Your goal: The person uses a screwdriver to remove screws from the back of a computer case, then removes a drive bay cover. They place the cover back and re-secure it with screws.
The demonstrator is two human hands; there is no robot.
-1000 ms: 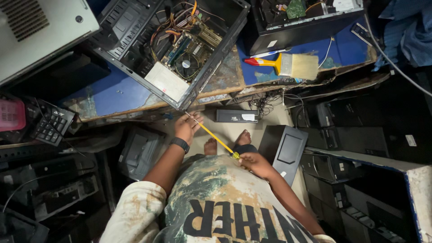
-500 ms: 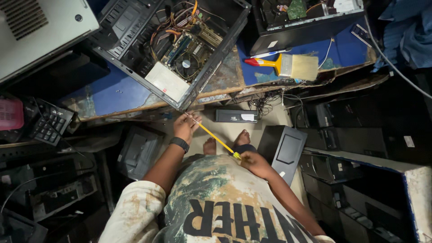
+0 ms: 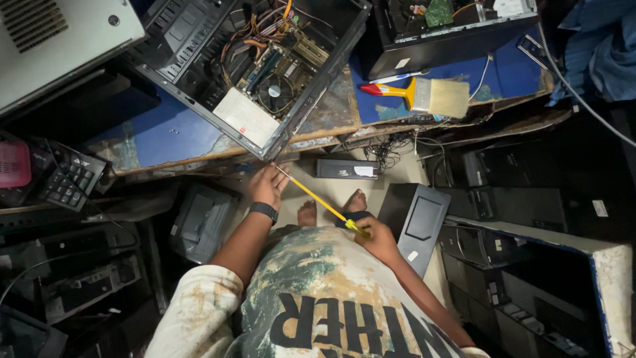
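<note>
Hands of a standing person, seen from a head camera looking straight down, hold a long yellow screwdriver (image 3: 317, 198) between them, just below the near edge of a worn blue workbench (image 3: 165, 136). The right hand (image 3: 379, 238), below and to the right of the bench edge, is closed in a fist around the screwdriver's dark handle end. The left hand (image 3: 268, 185), a dark wristband on its wrist, sits directly under the bench edge; its fingers are curled together around the tool's metal tip, though the exact pinch is too small to make out. The screwdriver slants from the left hand down to the right hand, over the person's bare feet (image 3: 331, 207) on the pale floor.

On the workbench, just above the left hand, lies an open computer case (image 3: 255, 66) with its fan, circuit boards and coloured wires exposed; one corner hangs over the bench edge. To the right on the bench lies a wide paintbrush (image 3: 424, 96) with a red and yellow handle, below a second open case (image 3: 450, 30). Under the bench edge, right of the left hand, a small black drive (image 3: 348, 169) lies on the floor. Left of the bench sits a black keypad (image 3: 69, 176).
</note>
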